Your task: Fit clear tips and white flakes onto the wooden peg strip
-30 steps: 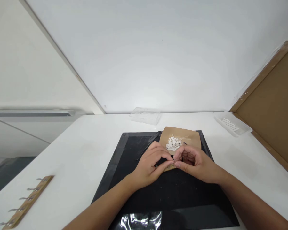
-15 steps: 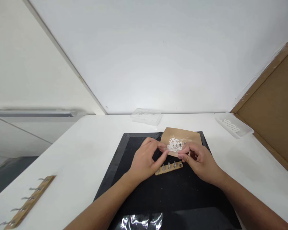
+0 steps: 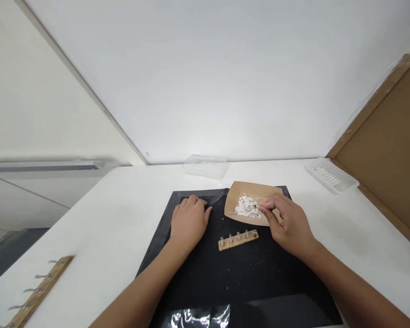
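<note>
My left hand [image 3: 189,219] rests on the black mat [image 3: 222,278], thumb and forefinger closed at the near end of slim dark tweezers [image 3: 219,197]. My right hand [image 3: 289,223] is over the right side of a shallow brown paper tray [image 3: 233,193]. Its thumb and fingertips are pinched beside a heap of small white pieces [image 3: 246,207]; what they hold is too small to make out. Thin pale strands lie around the heap. Between my hands, nearer to me, a short wooden strip [image 3: 238,240] with several upright clear-and-metal clips lies on the mat.
A longer wooden strip [image 3: 37,296] with several metal clips lies on the white table [image 3: 99,246] at left. A clear plastic lid [image 3: 205,166] stands at the back, and a clear box [image 3: 333,176] with white strips at back right, against a cardboard panel [image 3: 386,136].
My left hand has moved left, away from the tray, to the tweezers. My right hand has shifted slightly over the tray, still pinched. The view has moved slightly.
</note>
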Demonstrator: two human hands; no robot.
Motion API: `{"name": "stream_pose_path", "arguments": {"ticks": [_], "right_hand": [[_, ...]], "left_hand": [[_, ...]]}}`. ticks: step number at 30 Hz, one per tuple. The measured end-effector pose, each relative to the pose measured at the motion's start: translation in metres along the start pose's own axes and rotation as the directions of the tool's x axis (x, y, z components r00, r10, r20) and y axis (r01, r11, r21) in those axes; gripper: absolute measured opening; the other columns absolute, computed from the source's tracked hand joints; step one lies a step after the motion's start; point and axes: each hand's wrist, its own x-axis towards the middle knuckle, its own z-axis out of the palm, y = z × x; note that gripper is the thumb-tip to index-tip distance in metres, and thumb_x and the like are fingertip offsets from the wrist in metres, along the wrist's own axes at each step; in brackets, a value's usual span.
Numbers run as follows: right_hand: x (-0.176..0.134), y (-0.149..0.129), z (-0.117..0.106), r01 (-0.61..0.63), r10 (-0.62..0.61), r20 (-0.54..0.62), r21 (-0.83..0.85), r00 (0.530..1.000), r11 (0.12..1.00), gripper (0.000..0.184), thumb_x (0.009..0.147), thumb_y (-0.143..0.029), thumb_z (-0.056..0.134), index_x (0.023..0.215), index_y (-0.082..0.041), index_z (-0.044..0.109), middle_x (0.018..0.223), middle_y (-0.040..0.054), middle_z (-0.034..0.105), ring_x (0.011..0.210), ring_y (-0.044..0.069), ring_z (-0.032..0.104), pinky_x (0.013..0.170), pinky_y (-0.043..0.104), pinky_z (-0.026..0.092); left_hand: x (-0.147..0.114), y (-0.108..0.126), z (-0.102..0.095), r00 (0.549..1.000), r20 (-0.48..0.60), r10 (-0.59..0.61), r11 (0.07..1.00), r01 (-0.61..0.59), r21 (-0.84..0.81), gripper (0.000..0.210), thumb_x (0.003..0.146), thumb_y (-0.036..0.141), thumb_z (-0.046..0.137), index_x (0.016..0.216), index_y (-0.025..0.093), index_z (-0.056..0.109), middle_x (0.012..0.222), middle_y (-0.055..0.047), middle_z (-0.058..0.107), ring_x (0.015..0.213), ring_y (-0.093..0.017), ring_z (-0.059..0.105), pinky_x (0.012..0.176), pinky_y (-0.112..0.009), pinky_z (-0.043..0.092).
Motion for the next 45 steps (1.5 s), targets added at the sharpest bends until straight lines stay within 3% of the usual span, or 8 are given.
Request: {"name": "stream_pose_path", "arguments": {"ticks": [8, 12, 15, 18, 21, 24, 36, 45], "right_hand": [[0.002, 0.009, 0.002, -0.131, 0.131, -0.035, 0.001, 0.991, 0.991, 0.017, 0.106, -0.030, 0.056, 0.091, -0.024, 0.062, 0.083, 0.0028, 0.073, 0.076, 0.021, 0.068, 0.070, 0.031, 0.051], [0.002, 0.013, 0.004, -0.095, 0.096, -0.055, 0.031, 0.994, 0.995, 0.017, 0.106, -0.030, 0.058, 0.090, -0.025, 0.062, 0.079, 0.0006, 0.071, 0.070, 0.019, 0.066, 0.066, 0.031, 0.050], [0.002, 0.013, 0.003, -0.036, 0.038, -0.086, 0.021, 0.996, 0.999, 0.019, 0.106, -0.028, 0.057, 0.088, -0.025, 0.059, 0.081, 0.0013, 0.070, 0.071, 0.019, 0.065, 0.065, 0.031, 0.050], [0.002, 0.013, 0.003, 0.014, -0.015, -0.109, -0.010, 0.994, 1.000, 0.017, 0.107, -0.027, 0.056, 0.090, -0.025, 0.058, 0.085, 0.0026, 0.069, 0.074, 0.019, 0.064, 0.065, 0.031, 0.049], [0.002, 0.013, 0.007, 0.039, -0.040, -0.146, -0.008, 0.989, 0.999, 0.016, 0.108, -0.026, 0.055, 0.092, -0.025, 0.057, 0.086, 0.0028, 0.066, 0.076, 0.020, 0.064, 0.066, 0.031, 0.050], [0.001, 0.012, 0.012, 0.062, -0.061, -0.169, 0.004, 0.984, 0.998, 0.015, 0.108, -0.025, 0.053, 0.093, -0.024, 0.056, 0.088, 0.0031, 0.065, 0.080, 0.019, 0.064, 0.068, 0.030, 0.049], [-0.002, 0.009, 0.023, 0.110, -0.165, -0.214, -0.249, 0.963, 0.962, 0.016, 0.109, -0.020, 0.051, 0.094, -0.024, 0.053, 0.090, 0.0051, 0.069, 0.081, 0.020, 0.066, 0.066, 0.031, 0.045], [0.004, 0.006, 0.037, 0.066, -0.134, -0.252, -0.261, 0.958, 0.963, 0.017, 0.108, -0.018, 0.050, 0.092, -0.024, 0.050, 0.085, 0.0035, 0.064, 0.076, 0.020, 0.059, 0.067, 0.032, 0.042]], "left_hand": [[0.005, -0.007, 0.007, 0.995, -0.094, -0.033, 0.997, 0.039, 0.063, 0.024, 0.102, 0.026, 0.052, 0.107, 0.012, 0.071, 0.103, -0.018, 0.073, 0.103, -0.037, 0.070, 0.112, -0.057, 0.044], [0.010, -0.009, -0.006, 0.989, -0.101, -0.110, 0.990, 0.118, 0.081, 0.027, 0.106, 0.026, 0.044, 0.108, 0.011, 0.067, 0.101, -0.017, 0.072, 0.086, -0.033, 0.072, 0.079, -0.044, 0.056], [0.011, -0.007, -0.015, 0.961, -0.242, -0.136, 0.991, 0.136, -0.016, 0.027, 0.109, 0.033, 0.045, 0.112, 0.014, 0.063, 0.109, -0.014, 0.071, 0.080, -0.029, 0.072, 0.058, -0.036, 0.051], [0.008, 0.001, -0.019, 0.905, -0.422, 0.050, 0.977, -0.132, -0.167, 0.019, 0.108, 0.033, 0.053, 0.110, 0.018, 0.064, 0.105, -0.009, 0.074, 0.089, -0.024, 0.074, 0.066, -0.031, 0.055], [0.004, 0.010, -0.020, 0.781, -0.576, 0.240, 0.877, -0.429, -0.216, 0.012, 0.105, 0.025, 0.062, 0.114, 0.020, 0.068, 0.101, -0.006, 0.075, 0.091, -0.018, 0.074, 0.081, -0.028, 0.059], [0.000, 0.018, -0.020, 0.725, -0.636, 0.264, 0.789, -0.541, -0.290, 0.017, 0.103, 0.019, 0.066, 0.119, 0.019, 0.070, 0.098, -0.006, 0.075, 0.087, -0.017, 0.072, 0.080, -0.027, 0.059], [-0.020, 0.053, -0.024, 0.895, -0.404, 0.191, 0.583, -0.435, -0.687, 0.020, 0.100, 0.019, 0.069, 0.116, 0.022, 0.080, 0.077, 0.001, 0.064, 0.068, -0.012, 0.062, 0.063, -0.022, 0.050], [-0.023, 0.059, -0.026, 0.957, -0.281, 0.076, 0.590, -0.271, -0.761, 0.015, 0.100, 0.029, 0.070, 0.106, 0.025, 0.084, 0.075, 0.002, 0.065, 0.065, -0.012, 0.061, 0.062, -0.023, 0.048]]}}
